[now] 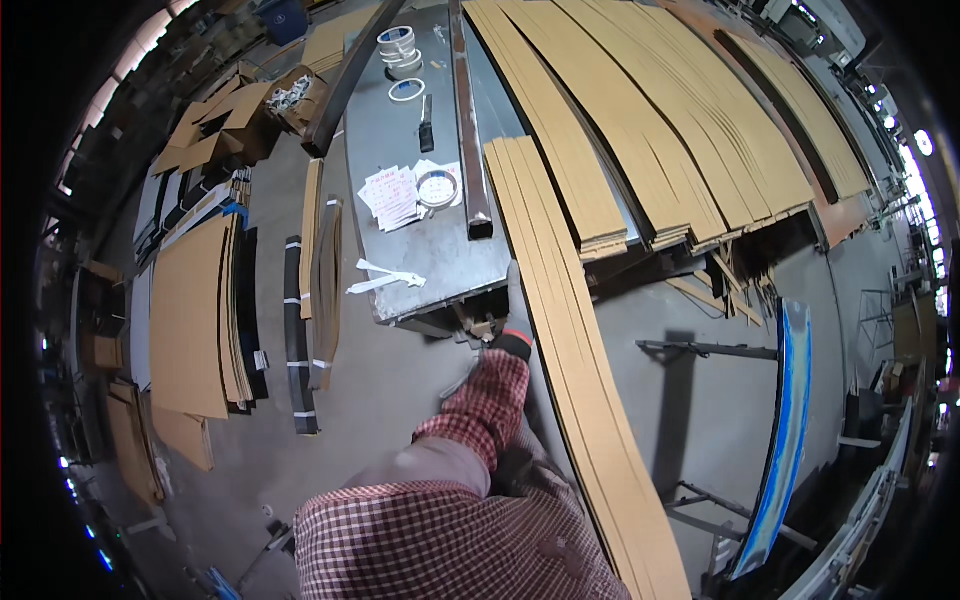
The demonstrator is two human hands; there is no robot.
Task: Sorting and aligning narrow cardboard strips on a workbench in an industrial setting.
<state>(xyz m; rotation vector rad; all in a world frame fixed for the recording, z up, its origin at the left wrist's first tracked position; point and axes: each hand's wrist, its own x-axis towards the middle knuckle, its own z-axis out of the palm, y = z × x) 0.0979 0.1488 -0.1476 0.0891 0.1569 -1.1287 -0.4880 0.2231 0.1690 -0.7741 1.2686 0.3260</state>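
Observation:
A long bundle of tan cardboard strips [570, 330] runs from the metal worktable [450, 265] past its near edge toward me, along my right side. My left hand [514, 300], in a grey glove with a red and black cuff, grips the bundle's left edge close to the table corner. Its thumb side lies along the cardboard, and the other fingers are hidden beneath. The left arm wears a red checked sleeve [490, 395]. My right hand is out of sight.
On the table lie tape rolls [397, 42], a loose roll [437, 188] on paper labels [390, 197], a black-handled tool [427, 135], white strips [385, 277] and a brown metal tube [468, 130]. More cardboard stacks [640, 120] lie right; cardboard sheets [190, 320] stand left. A blue panel [780, 430] stands right.

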